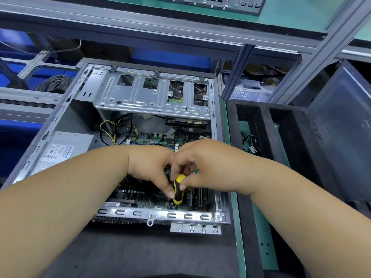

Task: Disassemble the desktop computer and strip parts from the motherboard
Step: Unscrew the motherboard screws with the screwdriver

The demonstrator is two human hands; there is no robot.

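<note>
While both hands (152,167) seemingly pinch it, screwdriver (178,189) meets motherboard (140,195).

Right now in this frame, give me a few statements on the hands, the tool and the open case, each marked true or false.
1. Both hands hold the yellow-and-black screwdriver. True.
2. The screwdriver points down at the motherboard. True.
3. The power supply sits at the case's right side. False: at its left.
4. The drive cage lies outside the case. False: it is mounted inside, at the far end.
</note>
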